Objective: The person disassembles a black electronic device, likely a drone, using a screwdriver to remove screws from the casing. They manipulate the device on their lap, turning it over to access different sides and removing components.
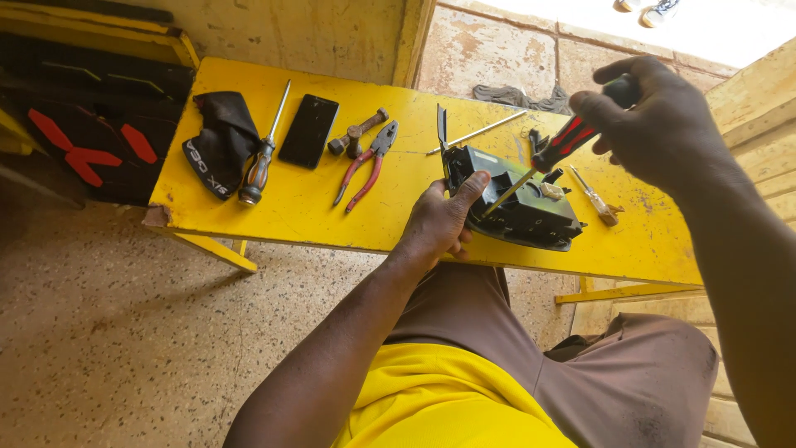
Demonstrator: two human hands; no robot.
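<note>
the left hand [439, 222] grips the near corner of a black housing [518, 203] lying on the yellow bench [282, 211], thumb pressed on its edge. the right hand [655, 120] is closed round a red-and-black screwdriver [560, 145] whose tip dips into the housing's open top, where a small pale part sits. left of it lie pliers [365, 166], a small hammer [356, 133], a phone [308, 130], a second screwdriver [261, 158] and a black cloth [217, 141]
</note>
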